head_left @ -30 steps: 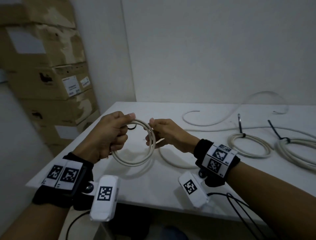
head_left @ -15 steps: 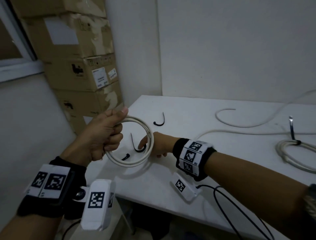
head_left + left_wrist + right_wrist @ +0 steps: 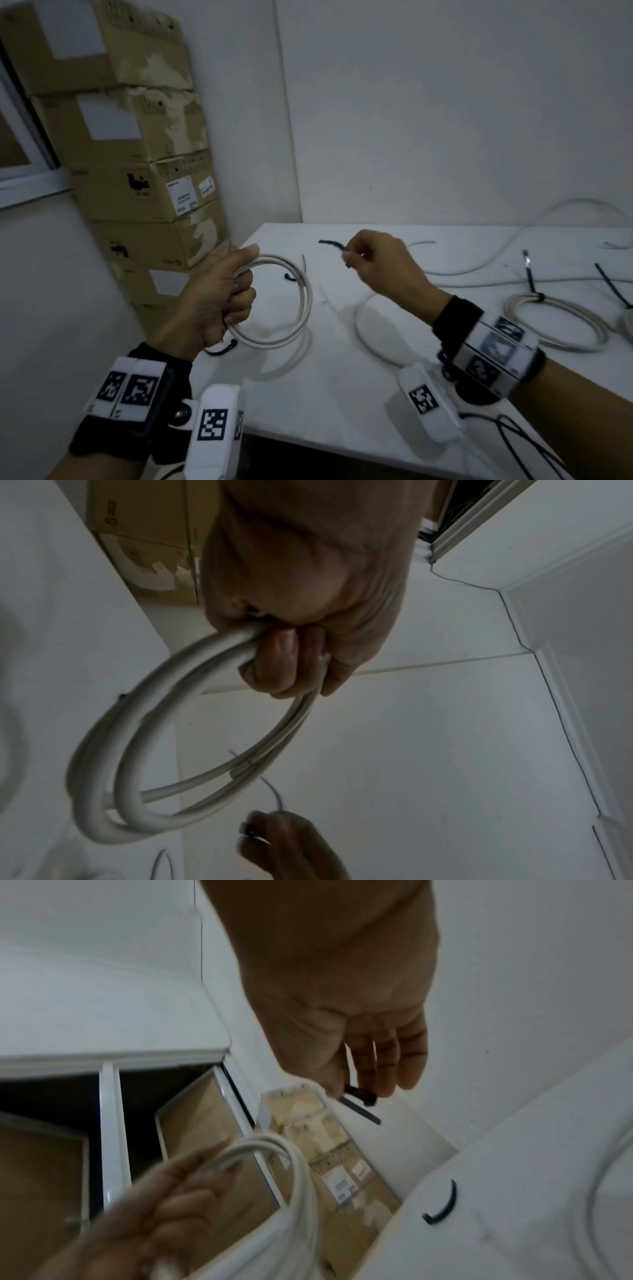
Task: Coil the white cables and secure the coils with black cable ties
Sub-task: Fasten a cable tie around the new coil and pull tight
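My left hand (image 3: 236, 294) grips a coil of white cable (image 3: 306, 301) upright over the table's left corner; the left wrist view shows my fingers curled round the coil (image 3: 161, 753). To its right, my raised right hand (image 3: 352, 255) pinches one black cable tie (image 3: 329, 243), whose strip sticks out leftward. In the right wrist view that tie (image 3: 361, 1106) hangs from my fingertips (image 3: 387, 1085) above the coil (image 3: 294, 1167). A loose black tie (image 3: 294, 275) lies on the table behind the coil, and another (image 3: 222, 347) lies below my left hand.
On the white table (image 3: 342, 404), a loose white cable (image 3: 373, 339) curves near my right wrist. A tied coil (image 3: 561, 329) with a black tie (image 3: 532, 277) lies at the right, with another beyond it. Cardboard boxes (image 3: 147, 192) are stacked to the left.
My right hand let go of the coil, reached down to the table behind it, and has come up holding a black tie. The left hand kept its grip on the coil.
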### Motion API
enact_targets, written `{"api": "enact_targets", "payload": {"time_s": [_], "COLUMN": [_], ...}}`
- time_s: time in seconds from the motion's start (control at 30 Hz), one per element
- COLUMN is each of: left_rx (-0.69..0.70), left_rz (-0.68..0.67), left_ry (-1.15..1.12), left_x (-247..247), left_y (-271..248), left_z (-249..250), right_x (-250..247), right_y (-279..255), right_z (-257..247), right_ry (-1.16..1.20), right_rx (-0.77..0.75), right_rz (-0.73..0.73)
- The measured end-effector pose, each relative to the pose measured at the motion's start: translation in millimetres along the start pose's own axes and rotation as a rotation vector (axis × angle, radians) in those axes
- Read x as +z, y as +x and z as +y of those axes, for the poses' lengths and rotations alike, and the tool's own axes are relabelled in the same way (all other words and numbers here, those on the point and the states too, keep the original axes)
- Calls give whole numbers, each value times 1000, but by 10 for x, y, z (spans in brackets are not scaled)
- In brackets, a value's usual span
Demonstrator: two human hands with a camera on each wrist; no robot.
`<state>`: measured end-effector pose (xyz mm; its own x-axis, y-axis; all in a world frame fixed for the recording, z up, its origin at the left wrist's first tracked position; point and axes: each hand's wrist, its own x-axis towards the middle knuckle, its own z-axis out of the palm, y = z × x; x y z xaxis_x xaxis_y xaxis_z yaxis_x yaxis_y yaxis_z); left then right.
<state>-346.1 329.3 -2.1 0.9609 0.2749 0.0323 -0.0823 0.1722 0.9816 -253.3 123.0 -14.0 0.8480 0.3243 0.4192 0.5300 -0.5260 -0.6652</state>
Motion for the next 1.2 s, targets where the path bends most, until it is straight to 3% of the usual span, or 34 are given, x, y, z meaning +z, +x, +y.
{"api": "enact_targets", "payload": {"time_s": [0.1, 0.23, 0.43, 0.63, 0.93, 1.1, 1.2], "left_rx": [46, 88, 100, 84, -8, 22, 16], "left_rz": [-10, -44, -170, -306, -412, -384, -351], "left_ry": [-39, -82, -82, -6, 134, 131, 123], "left_x": [261, 758, 1678, 2477, 3018, 3096, 3082], "left_y": [31, 65, 10, -164, -319, -298, -276], "left_z": [12, -4, -73, -196, -472, -521, -547], "right_x": [-497, -857, -1089, -1402, -1762, -1765, -1765], "right_y": [-402, -996, -1419, -1385, -1392, -1485, -1539], "right_z": [-78, -52, 241, 524, 721, 856, 869], "right_ry": [652, 1211, 1618, 1902, 2020, 1833, 1657], "right_rx": [139, 354, 684, 821, 740, 600, 481], "right_rz": [216, 172, 185, 254, 168, 233, 196]}}
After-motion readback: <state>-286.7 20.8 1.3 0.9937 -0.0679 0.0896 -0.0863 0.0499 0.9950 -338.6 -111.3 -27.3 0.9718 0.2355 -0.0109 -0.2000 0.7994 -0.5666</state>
